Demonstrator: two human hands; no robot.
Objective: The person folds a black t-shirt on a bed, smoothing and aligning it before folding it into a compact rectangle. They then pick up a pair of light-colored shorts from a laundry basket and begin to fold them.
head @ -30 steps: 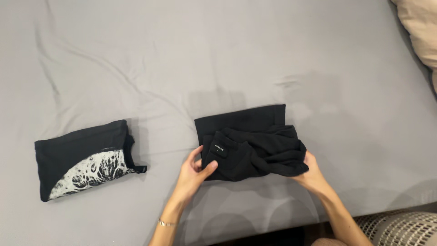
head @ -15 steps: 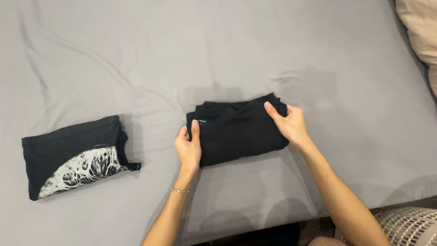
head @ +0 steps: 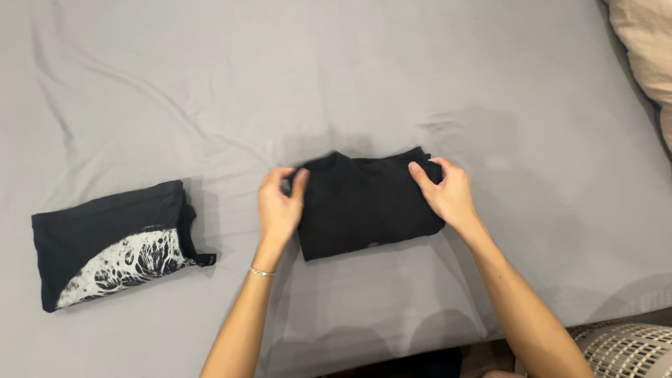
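My left hand (head: 279, 204) and right hand (head: 448, 192) pinch the folded black shirt (head: 367, 206) (both closed on its edges) on the bed (head: 420, 70).

— How many folded garments lay on the bed?
— Two: one plain black folded shirt (head: 367, 206) and one black shirt with a white print (head: 112, 241).
— Hands?
— Two, a left hand (head: 278, 206) and a right hand (head: 448, 196). There was also one beige pillow (head: 647, 49), one woven basket (head: 619, 350) and one bracelet (head: 262, 271).
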